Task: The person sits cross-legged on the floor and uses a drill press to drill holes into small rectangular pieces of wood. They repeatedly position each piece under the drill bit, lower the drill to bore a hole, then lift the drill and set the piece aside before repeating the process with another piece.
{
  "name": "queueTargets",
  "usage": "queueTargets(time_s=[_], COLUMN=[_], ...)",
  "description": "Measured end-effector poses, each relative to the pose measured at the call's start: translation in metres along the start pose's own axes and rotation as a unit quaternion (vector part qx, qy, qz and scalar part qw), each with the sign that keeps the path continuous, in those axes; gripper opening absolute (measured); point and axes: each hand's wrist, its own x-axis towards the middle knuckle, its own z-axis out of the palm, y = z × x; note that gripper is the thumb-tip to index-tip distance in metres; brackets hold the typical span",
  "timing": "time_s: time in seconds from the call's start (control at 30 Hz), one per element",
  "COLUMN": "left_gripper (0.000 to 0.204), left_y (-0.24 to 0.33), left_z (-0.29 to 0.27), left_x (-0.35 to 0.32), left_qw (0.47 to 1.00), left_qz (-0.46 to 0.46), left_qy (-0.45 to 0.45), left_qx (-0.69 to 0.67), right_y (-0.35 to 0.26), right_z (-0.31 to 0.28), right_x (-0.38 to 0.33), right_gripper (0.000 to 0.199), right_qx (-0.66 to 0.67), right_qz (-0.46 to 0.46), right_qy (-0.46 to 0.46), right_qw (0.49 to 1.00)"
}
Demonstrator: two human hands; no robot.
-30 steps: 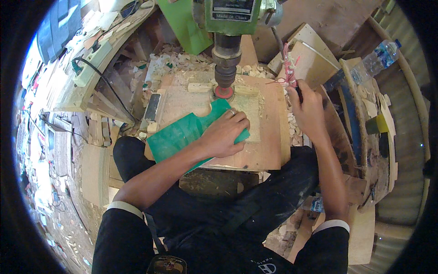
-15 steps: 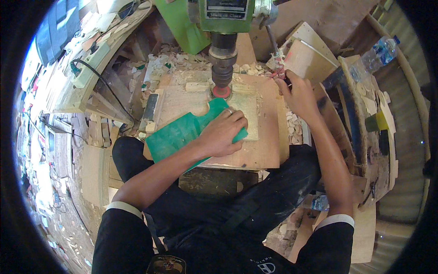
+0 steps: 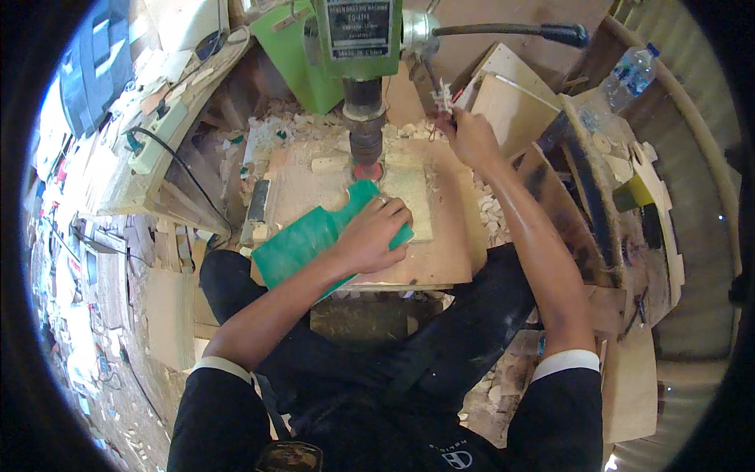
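Observation:
A green flat panel [image 3: 299, 248] with a rounded notch in its far edge lies on a wooden board [image 3: 440, 263]. My left hand [image 3: 376, 236], a ring on one finger, grips the panel's right part with bent fingers and holds it down. Just beyond the notch is the red cutter [image 3: 366, 171] under the dark chuck [image 3: 366, 141] of a green drill press [image 3: 359, 39]. To the right of the chuck, my right hand [image 3: 473, 141] is closed round the end of a feed lever wrapped in ragged pinkish and white material. The lever's grip is mostly hidden by the fingers.
A second feed lever [image 3: 511, 30] sticks out to the right at the top. Wood chips [image 3: 491, 216] lie around the board. A cluttered bench [image 3: 169, 134] with a cable stands left; clear plastic bottles [image 3: 629, 79] and wooden offcuts [image 3: 511, 102] are at the right.
My right hand has moved up and away with the lever, and a second lever has come into view at the top. The left hand stays on the green panel; the view has shifted slightly.

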Motion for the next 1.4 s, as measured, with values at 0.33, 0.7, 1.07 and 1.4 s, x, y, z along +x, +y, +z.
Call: queueTargets(time_s=[0.33,0.7,1.07,1.4], left_gripper=[0.044,0.057,0.081,0.054], left_y=[-0.003,-0.011,0.002,0.076], left_z=[0.005,-0.032,-0.088,-0.098], left_x=[-0.007,-0.052,-0.072,-0.074], left_qw=[0.999,0.982,0.928,0.970], left_qz=[-0.001,-0.123,-0.373,-0.114], left_qy=[0.030,0.141,-0.009,0.044], left_qx=[-0.023,0.005,-0.014,0.210], right_y=[-0.106,-0.123,-0.105,-0.106], right_z=[-0.177,-0.235,-0.227,-0.225], right_x=[-0.079,0.102,0.157,0.151], right_gripper=[0.030,0.036,0.032,0.033], right_qx=[0.024,-0.083,-0.005,-0.024], right_qz=[-0.054,-0.075,-0.051,-0.053], right_qy=[0.131,0.269,0.267,0.299], right_qw=[0.990,0.957,0.962,0.953])
